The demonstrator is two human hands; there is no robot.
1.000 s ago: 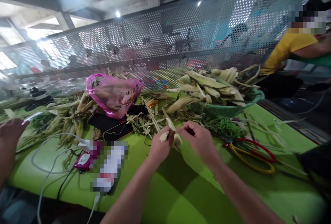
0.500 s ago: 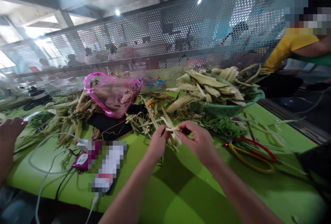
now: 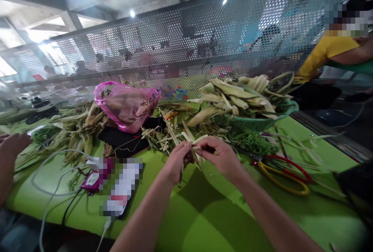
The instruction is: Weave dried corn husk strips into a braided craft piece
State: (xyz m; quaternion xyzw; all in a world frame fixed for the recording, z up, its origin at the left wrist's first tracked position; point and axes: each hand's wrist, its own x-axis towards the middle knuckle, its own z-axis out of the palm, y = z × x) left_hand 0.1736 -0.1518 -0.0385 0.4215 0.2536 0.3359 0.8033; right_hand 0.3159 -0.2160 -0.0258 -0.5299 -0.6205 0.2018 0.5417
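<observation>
Over the middle of the green table [image 3: 210,225], we hold a small bunch of pale husk strips [image 3: 199,139]. Fingers of our left hand [image 3: 179,162] are clamped on one side of it, and a thin, darker end pokes out below them. On the other side, our right hand [image 3: 220,153] pinches the bunch between thumb and forefinger, so the strips are caught between the two of them. Loose tips fan out around our knuckles.

Just beyond lies a litter of husk scraps [image 3: 155,139]. To our right we have a green basket [image 3: 253,124], heaped above its rim with dry husks [image 3: 237,92]. In front of it are a tangle of thin green shreds [image 3: 253,142] and a pair of scissors [image 3: 303,192] with one red handle and one yellow.

To our left sits a pink plastic bag [image 3: 128,106], beside a pile of leafy husks [image 3: 75,135]. Nearer us is a phone [image 3: 125,186], its screen blurred, with a white cable [image 3: 108,224] at its near end. At the left edge we see another person's hand [image 3: 13,149]. A perforated screen [image 3: 175,46] runs behind the table.
</observation>
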